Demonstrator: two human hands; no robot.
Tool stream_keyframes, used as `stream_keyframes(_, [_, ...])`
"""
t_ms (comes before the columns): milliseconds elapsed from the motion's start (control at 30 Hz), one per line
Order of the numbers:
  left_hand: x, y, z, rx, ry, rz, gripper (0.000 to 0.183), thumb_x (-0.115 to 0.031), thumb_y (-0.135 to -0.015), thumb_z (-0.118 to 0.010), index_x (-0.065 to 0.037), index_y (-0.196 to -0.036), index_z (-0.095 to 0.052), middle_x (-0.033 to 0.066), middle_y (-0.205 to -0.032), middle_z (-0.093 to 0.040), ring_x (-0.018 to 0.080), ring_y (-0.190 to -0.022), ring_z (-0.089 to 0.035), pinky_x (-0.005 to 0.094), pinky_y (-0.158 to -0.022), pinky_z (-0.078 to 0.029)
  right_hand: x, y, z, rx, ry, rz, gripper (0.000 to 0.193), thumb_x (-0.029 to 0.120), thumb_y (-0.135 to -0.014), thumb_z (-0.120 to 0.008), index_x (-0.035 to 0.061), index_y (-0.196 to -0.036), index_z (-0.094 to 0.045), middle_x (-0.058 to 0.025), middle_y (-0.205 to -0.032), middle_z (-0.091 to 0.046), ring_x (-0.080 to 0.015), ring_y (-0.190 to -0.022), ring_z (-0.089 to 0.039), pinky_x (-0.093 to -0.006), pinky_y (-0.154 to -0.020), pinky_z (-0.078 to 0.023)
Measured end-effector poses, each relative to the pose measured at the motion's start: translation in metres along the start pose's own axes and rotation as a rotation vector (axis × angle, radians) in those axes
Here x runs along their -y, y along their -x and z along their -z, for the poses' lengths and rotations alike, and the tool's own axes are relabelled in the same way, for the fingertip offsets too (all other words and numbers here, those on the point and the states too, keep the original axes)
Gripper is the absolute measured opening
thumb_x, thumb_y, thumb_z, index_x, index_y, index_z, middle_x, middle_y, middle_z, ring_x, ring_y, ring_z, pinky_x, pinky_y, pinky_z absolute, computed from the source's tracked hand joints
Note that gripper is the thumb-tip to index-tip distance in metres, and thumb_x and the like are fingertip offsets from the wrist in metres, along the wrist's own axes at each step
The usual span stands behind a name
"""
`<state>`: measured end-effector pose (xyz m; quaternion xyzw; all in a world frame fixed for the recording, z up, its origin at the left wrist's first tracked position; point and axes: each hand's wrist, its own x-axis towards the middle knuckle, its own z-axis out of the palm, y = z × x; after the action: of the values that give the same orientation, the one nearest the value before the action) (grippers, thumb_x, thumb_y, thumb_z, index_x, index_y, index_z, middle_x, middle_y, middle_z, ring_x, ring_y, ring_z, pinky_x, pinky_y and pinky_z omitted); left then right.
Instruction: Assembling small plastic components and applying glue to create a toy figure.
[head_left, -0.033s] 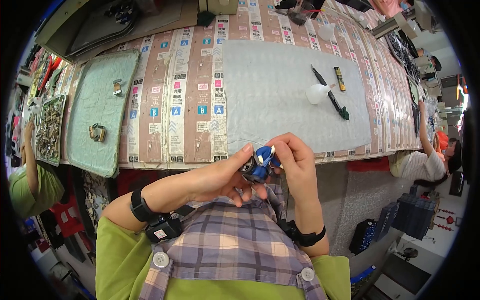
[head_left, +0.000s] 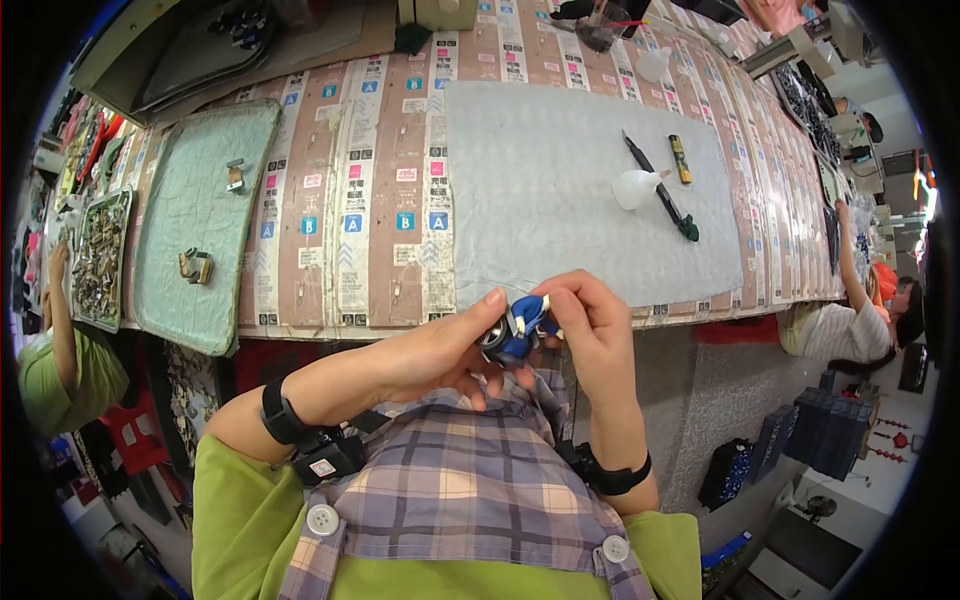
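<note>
Close to the table's front edge, both hands hold a small blue and white toy figure with a black wheel (head_left: 514,335). My left hand (head_left: 455,350) supports it from the left, with its thumb along the wheel side and its other fingers curled beneath. My right hand (head_left: 597,325) pinches a pale part at the toy's upper right between thumb and forefinger. The fingers hide much of its right side and underside. Beyond the hands lies a grey mat (head_left: 560,200) holding a small white squeeze bottle (head_left: 632,190), a dark thin-tipped tool (head_left: 660,185) and a yellow-black tube (head_left: 680,159).
At left, a pale green tray (head_left: 190,225) carries two small metal parts (head_left: 196,266). Further left is a tray of many small pieces (head_left: 103,260), near a co-worker's arm (head_left: 60,320). Another person (head_left: 838,320) sits at right. A second white bottle (head_left: 654,64) stands at the back.
The toy has turned slightly in my fingers, showing more of its blue side. Both hands stay in nearly the same place.
</note>
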<state>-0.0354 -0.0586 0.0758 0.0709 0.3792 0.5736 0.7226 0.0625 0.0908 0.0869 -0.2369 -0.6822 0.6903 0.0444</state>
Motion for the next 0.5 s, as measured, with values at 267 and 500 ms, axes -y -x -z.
stream_keyframes(267, [0.001,0.013,0.01,-0.184,-0.408,-0.426,0.051,-0.02,-0.077,-0.067,-0.005,-0.119,-0.042,0.0058,-0.101,-0.054,0.0108,-0.086,-0.054,0.022,-0.068,-0.044,-0.002,0.007,0.003,0.021,0.199,0.375,0.015,0.005,-0.074,-0.064,0.0016,-0.089,-0.063,-0.0106,-0.093,-0.061,-0.0217,-0.09,-0.058,-0.0277,-0.076,-0.045])
stream_keyframes(500, [-0.005,0.017,0.014,-0.229,-0.837,-0.641,0.055,-0.021,-0.071,-0.072,-0.012,-0.119,-0.048,0.0039,-0.114,-0.049,0.0156,-0.104,-0.047,0.0264,-0.072,-0.044,0.003,0.009,0.003,0.071,0.057,0.348,0.024,0.0,-0.066,-0.07,0.0037,-0.089,-0.061,-0.0131,-0.1,-0.057,-0.0221,-0.094,-0.057,-0.0285,-0.077,-0.046])
